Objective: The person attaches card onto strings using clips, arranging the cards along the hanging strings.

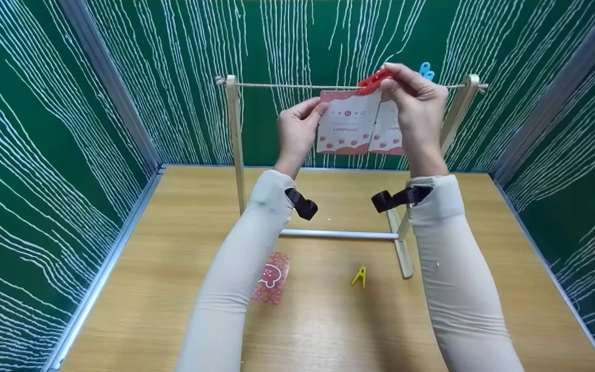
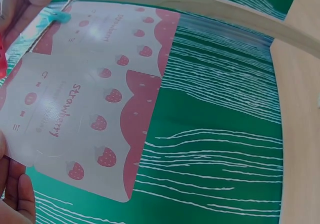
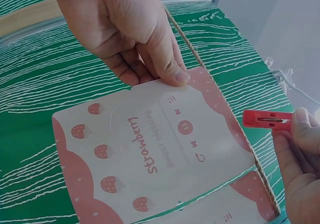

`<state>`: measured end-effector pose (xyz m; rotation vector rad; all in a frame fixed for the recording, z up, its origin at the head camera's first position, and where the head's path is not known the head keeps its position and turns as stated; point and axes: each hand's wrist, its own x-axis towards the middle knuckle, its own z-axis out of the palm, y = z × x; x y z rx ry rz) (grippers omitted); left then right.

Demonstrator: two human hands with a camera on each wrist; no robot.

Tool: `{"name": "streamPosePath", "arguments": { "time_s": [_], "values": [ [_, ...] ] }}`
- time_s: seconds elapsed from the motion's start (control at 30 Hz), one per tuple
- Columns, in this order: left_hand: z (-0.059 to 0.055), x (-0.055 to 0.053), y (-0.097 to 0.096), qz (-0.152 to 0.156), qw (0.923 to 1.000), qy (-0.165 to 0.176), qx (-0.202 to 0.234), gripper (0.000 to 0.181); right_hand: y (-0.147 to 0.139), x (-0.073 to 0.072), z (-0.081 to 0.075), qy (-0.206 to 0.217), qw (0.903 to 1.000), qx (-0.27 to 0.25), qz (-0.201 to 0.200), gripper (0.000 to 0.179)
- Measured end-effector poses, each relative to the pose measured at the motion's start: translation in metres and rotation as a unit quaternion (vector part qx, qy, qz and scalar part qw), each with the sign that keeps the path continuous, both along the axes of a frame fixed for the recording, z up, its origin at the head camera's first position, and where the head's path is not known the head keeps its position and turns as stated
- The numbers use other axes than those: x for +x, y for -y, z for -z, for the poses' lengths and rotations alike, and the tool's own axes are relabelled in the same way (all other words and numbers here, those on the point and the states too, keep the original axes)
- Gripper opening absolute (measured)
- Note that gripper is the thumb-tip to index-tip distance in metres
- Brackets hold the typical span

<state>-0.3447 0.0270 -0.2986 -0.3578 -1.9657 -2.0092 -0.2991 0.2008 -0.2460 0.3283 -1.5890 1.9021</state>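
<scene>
My left hand (image 1: 299, 129) pinches the left edge of a pink-and-white strawberry card (image 1: 346, 129), its top edge right at the twine (image 1: 287, 86). Between the thumb and fingers of my right hand (image 1: 421, 106) is a red clothespin (image 3: 267, 119). In the right wrist view the clothespin's tip stands beside the twine, just off the card. A second strawberry card (image 2: 105, 31) hangs alongside, near a blue clothespin (image 1: 425, 72); my right hand partly hides this card in the head view.
The twine runs between two wooden posts (image 1: 235, 139) of a rack, joined low down by a white bar (image 1: 339, 234). On the table (image 1: 318, 330) lie a yellow clothespin (image 1: 359, 277) and a red bear-print card (image 1: 271, 279), partly covered by my left sleeve. Green walls with white lines surround the table.
</scene>
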Motion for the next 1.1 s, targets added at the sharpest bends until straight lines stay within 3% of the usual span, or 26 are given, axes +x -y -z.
{"name": "streamPosePath", "arguments": {
  "time_s": [0.13,0.57,1.1],
  "values": [
    [0.000,0.000,-0.001,0.000,1.0000,0.001,0.001,0.031,0.000,-0.003,-0.003,0.021,0.9998,-0.004,0.004,0.024],
    [-0.002,-0.001,-0.004,-0.002,1.0000,0.003,-0.007,0.030,0.004,-0.006,-0.008,0.046,0.9969,0.057,0.029,0.024],
    [-0.002,-0.002,-0.004,0.002,1.0000,0.006,-0.004,0.030,0.012,-0.008,-0.018,0.071,0.9746,0.197,0.081,0.024]
  ]
}}
